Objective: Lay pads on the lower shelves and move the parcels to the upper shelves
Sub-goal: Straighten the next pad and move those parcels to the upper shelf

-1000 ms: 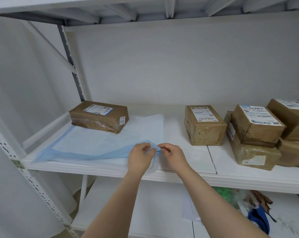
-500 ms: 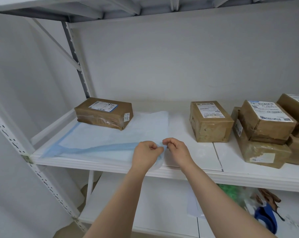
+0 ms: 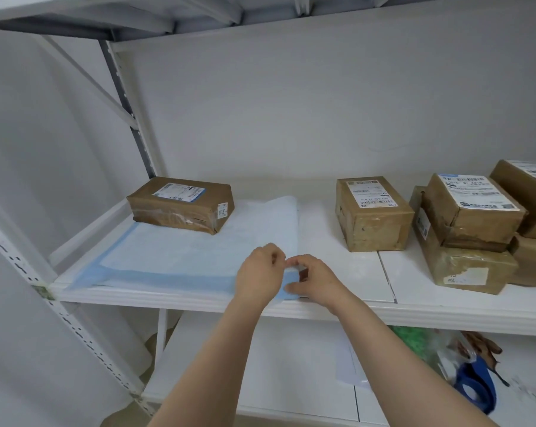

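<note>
The thin pale-blue rectangular absorbent pad (image 3: 180,257), pinched at its near corner by both hands (left (image 3: 259,277), right (image 3: 314,280)), could be wrinkled if tugged, being pinned beyond them by the brown taped cardboard parcel (image 3: 180,203).

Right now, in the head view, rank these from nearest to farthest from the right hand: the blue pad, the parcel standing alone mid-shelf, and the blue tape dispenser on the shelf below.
1. Blue pad: its corner is in the right hand.
2. Lone parcel: up and right.
3. Tape dispenser: lower shelf, far right.
</note>
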